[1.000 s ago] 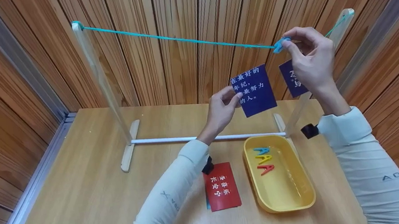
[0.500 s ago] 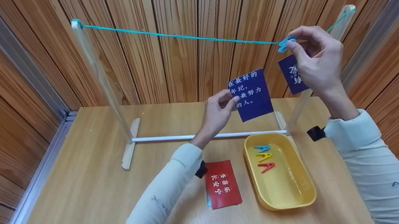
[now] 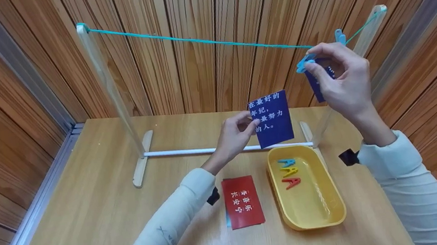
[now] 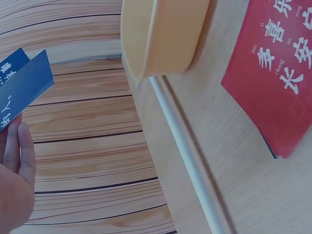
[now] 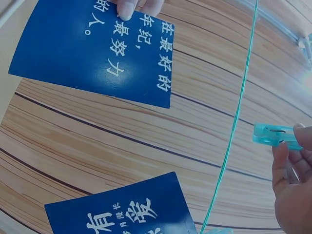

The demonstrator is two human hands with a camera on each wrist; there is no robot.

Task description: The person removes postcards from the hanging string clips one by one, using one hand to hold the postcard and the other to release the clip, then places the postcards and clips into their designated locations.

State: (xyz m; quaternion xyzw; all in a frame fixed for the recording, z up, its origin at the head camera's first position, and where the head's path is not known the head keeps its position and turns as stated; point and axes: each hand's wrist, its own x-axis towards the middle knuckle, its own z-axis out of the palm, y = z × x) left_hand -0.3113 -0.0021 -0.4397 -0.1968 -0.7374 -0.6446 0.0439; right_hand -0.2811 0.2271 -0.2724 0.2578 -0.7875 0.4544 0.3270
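My left hand pinches a dark blue card with white characters by its left edge, below the green cord. My right hand holds a light blue clothespin between thumb and fingers. In the right wrist view that clothespin is off the cord, to one side of it. A second blue card hangs behind my right hand, partly covered by it. Another light blue clothespin sits on the cord above that hand.
The cord runs between two wooden posts, joined low down by a white rod. A yellow tray holds blue, yellow and red clothespins. Beside it on the table lies a stack of cards with a red one on top.
My left hand has lowered the blue card and drawn it slightly left. My right hand has come down with its clothespin, away from the cord, and the clothespin fixed on the cord now shows.
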